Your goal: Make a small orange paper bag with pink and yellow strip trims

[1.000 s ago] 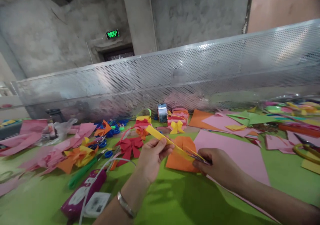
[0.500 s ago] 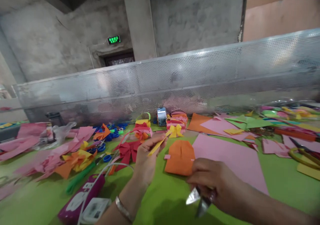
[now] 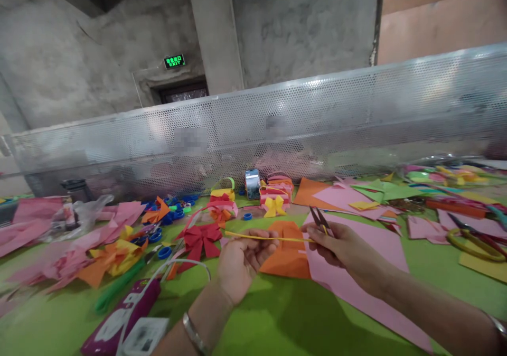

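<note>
A thin yellow paper strip [image 3: 291, 239] stretches level between my two hands. My left hand [image 3: 242, 263] pinches it between thumb and fingers, and one end pokes out to the left. My right hand [image 3: 341, 244] is closed around scissors [image 3: 320, 219], blades pointing up and parted, while its fingertips meet the strip's right end. Behind and below the strip lies a folded orange paper piece [image 3: 285, 263] with a slit near its top. A large pink sheet [image 3: 366, 247] lies to its right, partly covered by my right hand and forearm.
Small paper baskets with bows [image 3: 275, 195] and a phone [image 3: 252, 183] stand at the back. A red paper bow [image 3: 200, 240], a purple power strip [image 3: 124, 316] and paper scraps lie left. Yellow-handled scissors [image 3: 475, 247] rest far right. A perforated metal panel [image 3: 237, 129] runs behind.
My right hand has risen with the scissors, whose blades now point up instead of down, and has reached the yellow strip. The strip has turned from slanted to level.
</note>
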Demonstrator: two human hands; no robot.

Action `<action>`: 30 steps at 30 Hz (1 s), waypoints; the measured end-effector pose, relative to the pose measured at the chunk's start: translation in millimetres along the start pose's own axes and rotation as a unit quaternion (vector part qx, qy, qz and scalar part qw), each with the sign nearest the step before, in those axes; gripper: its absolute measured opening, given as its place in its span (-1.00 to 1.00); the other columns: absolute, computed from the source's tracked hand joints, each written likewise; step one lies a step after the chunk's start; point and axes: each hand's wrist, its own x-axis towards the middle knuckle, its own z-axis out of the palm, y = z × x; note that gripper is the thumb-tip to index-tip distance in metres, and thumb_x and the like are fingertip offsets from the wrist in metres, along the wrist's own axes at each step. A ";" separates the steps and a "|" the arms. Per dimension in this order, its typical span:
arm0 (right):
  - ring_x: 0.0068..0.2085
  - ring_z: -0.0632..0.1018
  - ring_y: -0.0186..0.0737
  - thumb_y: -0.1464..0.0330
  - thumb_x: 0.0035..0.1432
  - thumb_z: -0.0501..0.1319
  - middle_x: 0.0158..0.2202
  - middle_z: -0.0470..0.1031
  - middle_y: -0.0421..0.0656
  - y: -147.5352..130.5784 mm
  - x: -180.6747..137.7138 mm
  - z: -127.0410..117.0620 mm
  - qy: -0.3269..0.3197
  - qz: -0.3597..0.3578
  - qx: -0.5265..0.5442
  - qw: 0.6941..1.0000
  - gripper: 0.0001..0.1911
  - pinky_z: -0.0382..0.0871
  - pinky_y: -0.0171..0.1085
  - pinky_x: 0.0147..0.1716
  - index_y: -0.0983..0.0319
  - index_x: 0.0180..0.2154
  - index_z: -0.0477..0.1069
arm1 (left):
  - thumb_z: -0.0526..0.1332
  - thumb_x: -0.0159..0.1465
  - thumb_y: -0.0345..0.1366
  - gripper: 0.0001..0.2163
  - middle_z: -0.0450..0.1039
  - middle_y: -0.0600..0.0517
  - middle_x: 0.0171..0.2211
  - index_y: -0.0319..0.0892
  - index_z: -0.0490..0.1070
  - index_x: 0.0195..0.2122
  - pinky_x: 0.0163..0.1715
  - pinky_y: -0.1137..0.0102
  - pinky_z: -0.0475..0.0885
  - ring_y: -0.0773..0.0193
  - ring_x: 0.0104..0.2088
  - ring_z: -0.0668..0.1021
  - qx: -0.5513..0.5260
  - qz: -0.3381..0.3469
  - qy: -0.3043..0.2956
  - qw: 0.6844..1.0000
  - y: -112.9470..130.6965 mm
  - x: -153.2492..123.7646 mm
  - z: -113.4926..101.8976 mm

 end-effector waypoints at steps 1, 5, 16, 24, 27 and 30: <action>-0.58 0.17 -0.43 0.08 -0.06 0.22 -0.51 0.36 -0.21 0.6 0.0 -0.1 -0.009 -0.002 0.008 1.000 -0.60 0.00 -0.36 -0.58 0.29 -0.32 0.38 | 0.00 0.03 -0.68 -0.72 0.56 -0.13 -0.50 -0.36 0.47 -0.61 -0.44 0.52 0.52 0.29 -0.50 0.59 -0.001 -0.001 0.005 1.000 0.4 0.5 -0.2; -0.60 0.12 -0.46 0.15 -0.08 0.25 -0.58 0.27 -0.28 4.0 1.3 0.1 -0.031 -0.015 0.002 0.999 -0.69 -0.05 -0.36 -0.59 0.28 -0.44 0.35 | 0.00 0.03 -0.68 -0.73 0.54 -0.12 -0.50 -0.37 0.46 -0.57 -0.44 0.52 0.51 0.29 -0.49 0.58 -0.003 -0.009 0.008 1.000 -0.3 1.8 -2.4; -0.63 0.11 -0.48 0.22 -0.01 0.23 -0.66 0.17 -0.34 11.2 -0.4 2.0 -0.149 0.022 -0.052 0.987 -0.74 -0.12 -0.37 -0.61 0.27 -0.48 0.27 | 0.13 0.19 -0.29 -0.84 0.29 0.15 -0.74 -0.25 0.45 -0.39 -0.82 0.64 -0.08 0.57 -0.80 0.15 0.145 0.023 0.050 0.988 -0.5 2.9 -4.0; -0.61 0.08 -0.50 0.19 -0.02 0.24 -0.58 0.23 -0.31 -4.2 -4.9 0.0 -0.115 -0.032 0.075 0.990 -0.71 -0.17 -0.36 -0.62 0.28 -0.47 0.27 | 0.17 0.09 -0.24 -0.82 0.23 0.17 -0.70 -0.19 0.38 -0.60 -0.65 0.53 0.20 0.42 -0.69 0.37 0.481 0.098 -0.083 0.867 -8.1 -5.8 0.2; -0.62 0.09 -0.50 0.28 -0.05 0.25 -0.62 0.23 -0.31 -4.3 -5.0 1.6 -0.112 -0.037 0.065 0.991 -0.78 -0.17 -0.36 -0.62 0.29 -0.51 0.27 | 0.16 0.06 -0.25 -0.83 0.23 0.17 -0.68 -0.18 0.35 -0.63 -0.62 0.51 0.22 0.40 -0.64 0.36 0.503 0.083 -0.100 0.855 -8.2 -9.2 5.0; -0.64 0.09 -0.50 0.34 -0.05 0.21 -0.66 0.19 -0.33 -5.0 -8.1 6.2 -0.116 -0.032 0.053 0.991 -0.83 -0.15 -0.36 -0.63 0.28 -0.55 0.27 | 0.16 0.08 -0.23 -0.77 0.26 0.14 -0.68 -0.18 0.32 -0.68 -0.58 0.51 0.18 0.39 -0.60 0.32 0.532 0.099 -0.121 0.832 -8.4 -11.7 8.8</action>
